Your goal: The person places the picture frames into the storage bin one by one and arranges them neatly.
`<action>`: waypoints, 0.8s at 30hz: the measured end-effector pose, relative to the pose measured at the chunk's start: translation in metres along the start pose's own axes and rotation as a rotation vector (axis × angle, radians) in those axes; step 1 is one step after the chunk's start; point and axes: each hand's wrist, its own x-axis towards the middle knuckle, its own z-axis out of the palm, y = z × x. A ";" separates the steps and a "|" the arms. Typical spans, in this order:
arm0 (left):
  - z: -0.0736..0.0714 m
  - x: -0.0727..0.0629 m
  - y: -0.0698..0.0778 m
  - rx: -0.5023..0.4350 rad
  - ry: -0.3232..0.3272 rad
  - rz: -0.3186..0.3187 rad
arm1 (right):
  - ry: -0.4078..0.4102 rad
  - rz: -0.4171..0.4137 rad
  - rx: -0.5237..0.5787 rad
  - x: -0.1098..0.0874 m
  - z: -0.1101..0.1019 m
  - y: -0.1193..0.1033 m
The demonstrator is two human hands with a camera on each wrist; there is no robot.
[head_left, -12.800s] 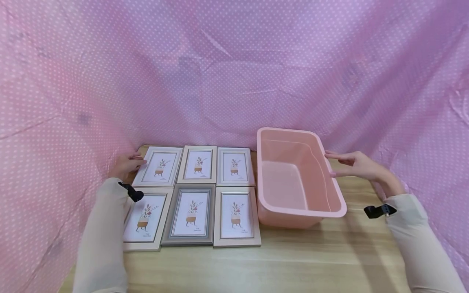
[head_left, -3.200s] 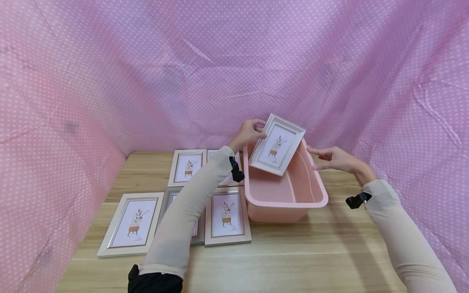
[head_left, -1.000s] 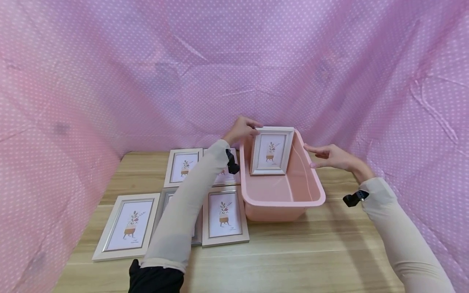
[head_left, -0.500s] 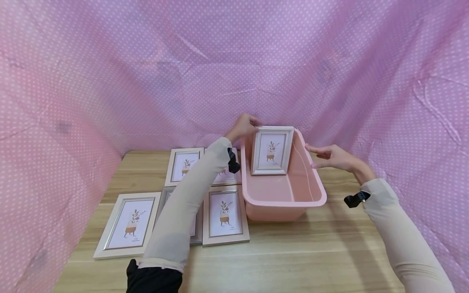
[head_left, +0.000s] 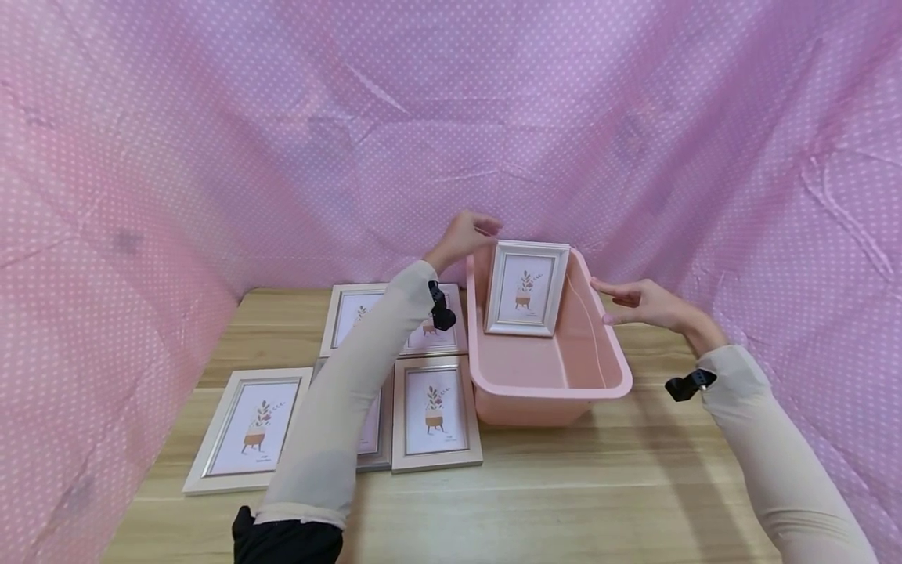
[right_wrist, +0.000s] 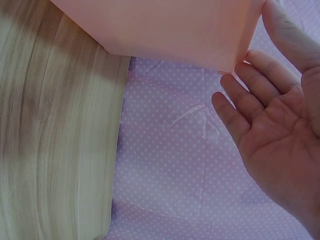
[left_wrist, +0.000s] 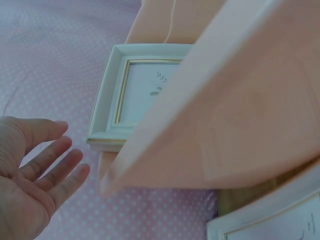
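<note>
A white picture frame (head_left: pixel 527 287) with a plant print leans upright inside the far end of the pink plastic tub (head_left: pixel 543 392). My left hand (head_left: pixel 467 236) hovers by the frame's upper left corner. In the left wrist view its loosely spread fingers (left_wrist: pixel 70 180) hold nothing, and a gap separates them from the frame (left_wrist: pixel 116 95). On the tub's right side, my right hand (head_left: pixel 648 304) touches the rim with fingertips and thumb. Its fingers (right_wrist: pixel 255 90) are fairly straight against the tub's edge in the right wrist view.
Left of the tub, several picture frames lie face up on the wooden table (head_left: pixel 535 501), including a beige one (head_left: pixel 435 415) and a cream one (head_left: pixel 250 431). My left sleeve partly covers a grey frame (head_left: pixel 380 423). A pink dotted cloth (head_left: pixel 451 141) hangs behind.
Since the oldest frame, a white picture frame has gone from the far left of the table into the tub. My left hand has just let go of it and drawn up and left.
</note>
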 end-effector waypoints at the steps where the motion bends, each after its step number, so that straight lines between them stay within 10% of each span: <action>1: -0.002 -0.002 0.000 -0.001 0.003 0.003 | 0.001 -0.002 0.002 0.000 0.000 0.000; 15: -0.046 -0.032 -0.035 -0.018 0.031 -0.057 | 0.027 -0.004 -0.050 0.001 -0.003 -0.004; 24: -0.093 -0.073 -0.088 0.032 0.050 -0.180 | 0.050 0.007 -0.083 0.004 0.000 -0.006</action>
